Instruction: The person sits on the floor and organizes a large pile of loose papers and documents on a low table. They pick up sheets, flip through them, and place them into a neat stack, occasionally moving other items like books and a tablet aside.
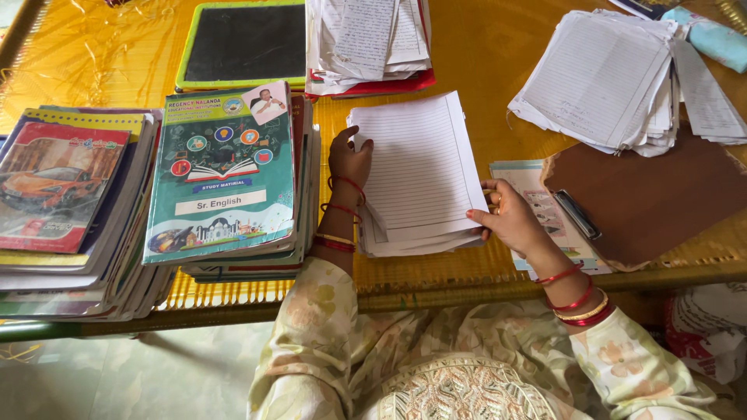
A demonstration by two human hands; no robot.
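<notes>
Both hands work one pile of ruled loose sheets (420,175) lying on the yellow mat-covered table (482,54) just in front of the person. Her right hand (510,220), with red bangles at the wrist, pinches the pile's lower right corner, thumb on top and fingers curled underneath. Across the pile, the left hand (350,159) lies against the upper left edge, fingers bent over the top sheet, holding that side in place rather than gripping it. Just right of the right hand sit a brown clipboard (646,198) and, partly under it, a pale printed booklet (537,202). To the left stands a stack of books topped by a green study book (222,179), and beyond that a second stack with a car-cover notebook (54,187). Farther back lie a green-framed slate (243,45), a heap of written papers (369,39), and, at far right, another loose heap of ruled sheets (615,78).
</notes>
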